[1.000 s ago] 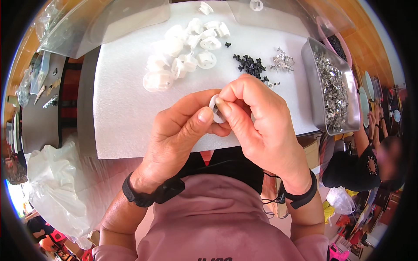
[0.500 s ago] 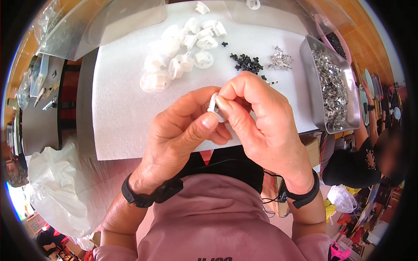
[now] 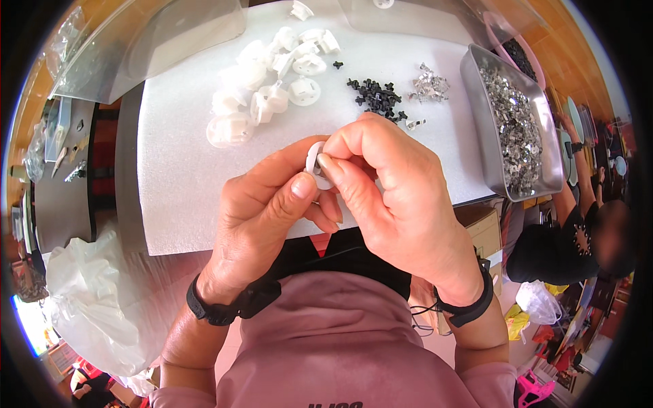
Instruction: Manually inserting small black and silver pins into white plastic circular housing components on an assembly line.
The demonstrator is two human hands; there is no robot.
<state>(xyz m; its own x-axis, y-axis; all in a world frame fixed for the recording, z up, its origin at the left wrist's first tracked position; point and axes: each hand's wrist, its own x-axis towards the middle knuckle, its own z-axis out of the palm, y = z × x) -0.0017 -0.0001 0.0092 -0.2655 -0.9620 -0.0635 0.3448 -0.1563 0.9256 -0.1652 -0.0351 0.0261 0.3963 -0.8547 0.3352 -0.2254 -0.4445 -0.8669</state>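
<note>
White plastic part sits between our two hands, above the near half of the white sheet. We clamp it from the left with the thumb and fingers of our left hand, and we pinch its other side with the thumb and forefinger of our right hand. Beyond, we have loose white pieces, black crosses right of them, then metal clips near a metal tray.
</note>
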